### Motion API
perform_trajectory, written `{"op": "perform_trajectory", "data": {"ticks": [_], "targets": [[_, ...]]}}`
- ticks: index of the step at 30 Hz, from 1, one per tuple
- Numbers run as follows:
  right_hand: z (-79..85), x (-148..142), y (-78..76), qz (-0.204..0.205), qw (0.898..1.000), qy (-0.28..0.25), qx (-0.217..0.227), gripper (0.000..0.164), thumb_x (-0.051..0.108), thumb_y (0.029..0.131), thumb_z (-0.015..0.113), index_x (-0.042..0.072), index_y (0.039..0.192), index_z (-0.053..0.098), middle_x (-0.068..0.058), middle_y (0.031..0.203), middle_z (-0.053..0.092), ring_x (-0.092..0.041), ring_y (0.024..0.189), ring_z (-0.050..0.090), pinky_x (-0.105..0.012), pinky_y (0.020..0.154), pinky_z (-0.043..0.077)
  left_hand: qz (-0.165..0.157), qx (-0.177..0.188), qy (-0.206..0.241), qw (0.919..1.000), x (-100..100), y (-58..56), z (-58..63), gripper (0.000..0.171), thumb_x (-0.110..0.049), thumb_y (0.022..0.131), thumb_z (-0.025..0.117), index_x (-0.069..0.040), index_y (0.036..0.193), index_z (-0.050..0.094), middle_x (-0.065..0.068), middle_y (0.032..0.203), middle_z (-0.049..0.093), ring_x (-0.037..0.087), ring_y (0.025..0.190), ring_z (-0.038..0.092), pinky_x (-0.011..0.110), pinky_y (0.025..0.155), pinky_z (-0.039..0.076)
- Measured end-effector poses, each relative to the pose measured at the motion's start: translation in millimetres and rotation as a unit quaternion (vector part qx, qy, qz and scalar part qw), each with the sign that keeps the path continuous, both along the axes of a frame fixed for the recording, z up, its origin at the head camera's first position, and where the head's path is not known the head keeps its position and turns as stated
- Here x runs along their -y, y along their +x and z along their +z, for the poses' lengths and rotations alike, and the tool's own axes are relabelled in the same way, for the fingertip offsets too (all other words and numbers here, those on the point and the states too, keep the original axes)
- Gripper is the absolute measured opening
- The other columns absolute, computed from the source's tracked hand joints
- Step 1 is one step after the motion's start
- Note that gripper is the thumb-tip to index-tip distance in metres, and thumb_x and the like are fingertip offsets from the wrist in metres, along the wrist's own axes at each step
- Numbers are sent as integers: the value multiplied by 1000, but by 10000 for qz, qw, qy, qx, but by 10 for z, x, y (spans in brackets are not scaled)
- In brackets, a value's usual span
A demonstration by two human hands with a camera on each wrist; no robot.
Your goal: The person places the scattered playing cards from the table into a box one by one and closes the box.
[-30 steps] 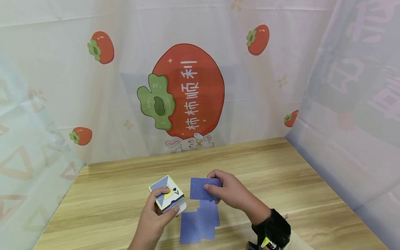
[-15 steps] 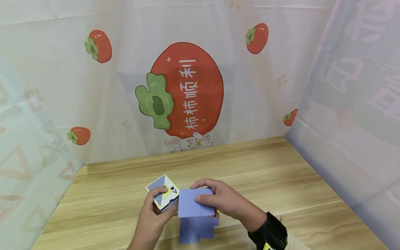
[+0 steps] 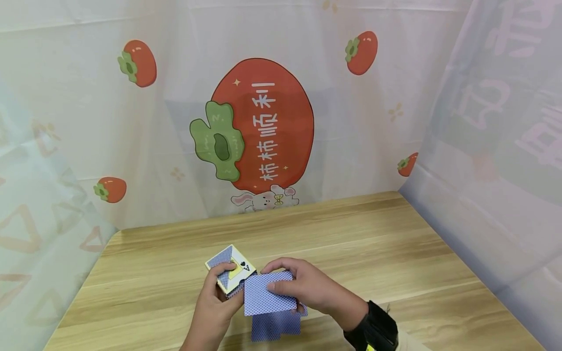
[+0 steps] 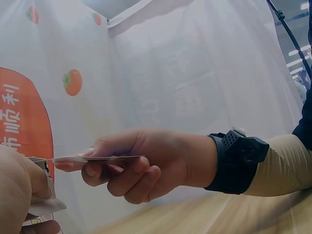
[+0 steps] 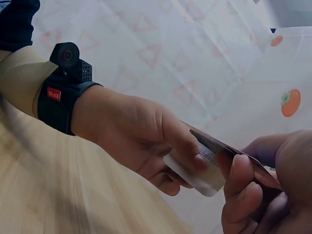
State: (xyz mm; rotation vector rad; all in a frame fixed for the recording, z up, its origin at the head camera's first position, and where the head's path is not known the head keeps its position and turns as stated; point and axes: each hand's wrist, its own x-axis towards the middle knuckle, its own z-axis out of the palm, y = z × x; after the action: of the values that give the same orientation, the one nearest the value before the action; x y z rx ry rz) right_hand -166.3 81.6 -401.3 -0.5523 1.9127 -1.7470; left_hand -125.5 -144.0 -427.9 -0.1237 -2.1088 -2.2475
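My left hand (image 3: pixel 215 307) grips a playing card box (image 3: pixel 237 261) with an ace printed on its front and a blue patterned panel. The box is tilted, and the edges of cards show at its open end, where a white flap (image 5: pixel 207 183) hangs in the right wrist view. Between thumb and fingers my right hand (image 3: pixel 307 287) pinches a blue-backed playing card (image 3: pixel 265 297), held flat right beside the box's open end. Whether it is a single card cannot be told. Below it, several blue-backed cards (image 3: pixel 274 327) lie overlapping on the table, partly hidden by the held card.
The wooden table (image 3: pixel 153 273) stretches to a white cloth backdrop (image 3: pixel 351 146) printed with persimmons. Cloth walls (image 3: pixel 496 161) rise on both sides. A black wrist strap (image 3: pixel 373 326) sits on the right wrist.
My right hand has brought its card leftward and down toward me, from clear of the box to right beside its open end. The left hand has barely moved and still grips the box.
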Motion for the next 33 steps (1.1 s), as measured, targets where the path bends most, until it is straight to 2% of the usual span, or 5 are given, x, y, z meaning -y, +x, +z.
{"op": "perform_trajectory", "data": {"ticks": [7,15,20,27,33], "targets": [[-51,114,67,-605,9972,-294,341,32,25,94,73,18,125,65,-9,77,71,-10,45,52,-19,39,42,-81,74,28,9999,-15,6,-16,60,8,88,69,-4,137,37,30,128,44,16,101,63,25,78,59],[-91,272,201,-1213,9905,-507,393,38,26,95,72,17,129,58,-8,65,66,-9,38,52,-21,35,43,-262,-49,-39,9996,-39,17,-24,65,13,86,68,-2,140,34,33,138,39,14,112,61,24,87,57],[-135,325,242,-1521,9860,-667,159,44,25,96,71,10,133,52,-4,52,56,-7,36,50,-22,33,41,-376,-11,-43,9993,-48,28,-30,65,12,88,66,-3,141,33,32,141,36,17,116,58,24,90,56],[-170,365,288,-2056,9779,-378,-99,39,35,96,70,15,126,54,-1,45,44,-8,32,44,-24,31,39,-286,-124,-111,9995,-60,36,-30,63,12,89,63,-3,143,32,32,139,37,17,113,60,23,88,56],[-127,365,314,-2318,9723,-206,-209,33,33,98,68,16,122,53,-1,43,43,-9,32,43,-26,31,40,-323,-156,-30,9994,-65,33,-31,66,14,89,61,-1,144,30,33,139,36,14,112,61,24,88,56]]}}
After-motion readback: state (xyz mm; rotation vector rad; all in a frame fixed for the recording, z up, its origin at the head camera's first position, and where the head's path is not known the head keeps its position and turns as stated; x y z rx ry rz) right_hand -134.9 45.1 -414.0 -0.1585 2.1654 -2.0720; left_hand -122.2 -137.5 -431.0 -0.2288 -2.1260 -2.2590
